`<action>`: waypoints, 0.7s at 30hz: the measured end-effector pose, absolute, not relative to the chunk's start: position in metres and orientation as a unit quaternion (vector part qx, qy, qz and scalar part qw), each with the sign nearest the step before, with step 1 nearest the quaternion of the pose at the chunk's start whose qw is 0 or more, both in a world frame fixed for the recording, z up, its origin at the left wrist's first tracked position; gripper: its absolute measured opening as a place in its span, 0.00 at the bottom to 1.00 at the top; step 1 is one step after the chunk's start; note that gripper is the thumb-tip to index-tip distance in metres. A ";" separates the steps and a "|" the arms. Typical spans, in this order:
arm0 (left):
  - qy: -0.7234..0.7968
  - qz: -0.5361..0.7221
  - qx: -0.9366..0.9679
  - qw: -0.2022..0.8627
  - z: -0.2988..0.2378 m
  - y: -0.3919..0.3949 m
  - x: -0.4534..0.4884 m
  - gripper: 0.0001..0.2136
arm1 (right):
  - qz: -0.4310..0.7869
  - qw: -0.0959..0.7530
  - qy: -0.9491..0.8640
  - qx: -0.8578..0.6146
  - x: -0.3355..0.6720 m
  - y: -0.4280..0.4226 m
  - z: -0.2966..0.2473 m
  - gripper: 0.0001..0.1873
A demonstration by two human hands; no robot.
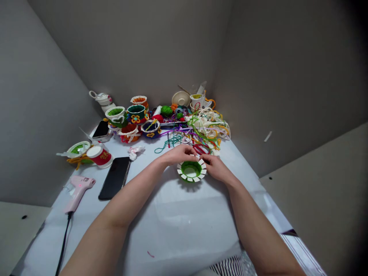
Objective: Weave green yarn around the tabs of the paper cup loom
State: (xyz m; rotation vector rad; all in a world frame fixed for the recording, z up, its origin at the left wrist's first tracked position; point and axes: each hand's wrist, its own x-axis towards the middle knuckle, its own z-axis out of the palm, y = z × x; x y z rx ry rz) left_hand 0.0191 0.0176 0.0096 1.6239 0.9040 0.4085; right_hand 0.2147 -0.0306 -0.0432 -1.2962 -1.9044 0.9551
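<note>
A small paper cup woven with green yarn (191, 168) has its white rim tabs splayed outward like petals. At its far left edge, my left hand (181, 154) has its fingers curled in on the rim. My right hand (215, 167) grips the far right side of the same cup, thumb and fingers pressed at the tabs. Just beyond my hands lie red-handled scissors (201, 148), partly covered by loose yarn. The fingertips are small and partly hidden behind the tabs.
A pink glue gun (79, 193), a black phone (115, 178) and a red-and-white paper cup (100, 156) lie on the left. Behind stand several yarn-woven cups (136, 114). A tangle of yarn (209, 124) covers the back right, near the grey partition (276, 84).
</note>
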 end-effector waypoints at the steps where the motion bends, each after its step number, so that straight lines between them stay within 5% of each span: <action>1: 0.389 0.182 0.695 0.577 0.007 0.018 0.020 0.12 | 0.367 0.317 -0.723 -0.492 0.216 -0.030 -0.043 0.12; 12: 0.435 0.206 0.666 0.569 -0.005 0.015 0.020 0.12 | 0.332 0.418 -0.656 -0.533 0.220 -0.038 -0.017 0.14; 21: 0.472 0.225 0.641 0.563 -0.009 0.014 0.020 0.11 | 0.358 0.368 -0.695 -0.503 0.231 -0.038 -0.017 0.13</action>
